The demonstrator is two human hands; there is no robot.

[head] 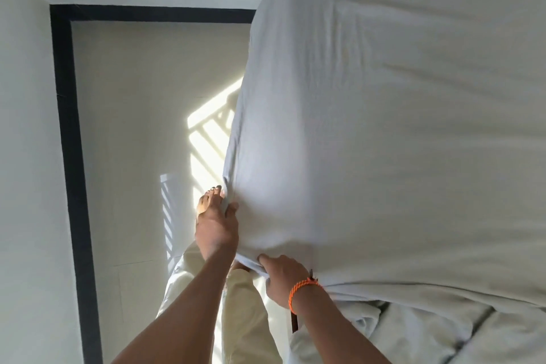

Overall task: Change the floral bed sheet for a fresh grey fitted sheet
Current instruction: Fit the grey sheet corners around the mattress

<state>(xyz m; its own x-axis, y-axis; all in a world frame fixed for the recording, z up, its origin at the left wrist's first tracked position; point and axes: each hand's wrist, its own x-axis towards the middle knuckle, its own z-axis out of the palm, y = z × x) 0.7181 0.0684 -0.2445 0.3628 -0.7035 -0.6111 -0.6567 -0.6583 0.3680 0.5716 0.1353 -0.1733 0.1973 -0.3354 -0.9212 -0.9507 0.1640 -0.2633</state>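
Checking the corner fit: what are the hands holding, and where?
Both the left hand and right hand grip the grey sheet along its corner edge.

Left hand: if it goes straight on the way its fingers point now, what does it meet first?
Probably the bare foot just beyond the left hand, which grips the sheet edge; depth is unclear.

soft matt grey cloth sheet [384, 127], smooth pale tiled floor [141, 127], braided orange wristband [301, 289]

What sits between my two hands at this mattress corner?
Only the grey fitted sheet, stretched over the corner; left hand and right hand both grip its edge, head view.
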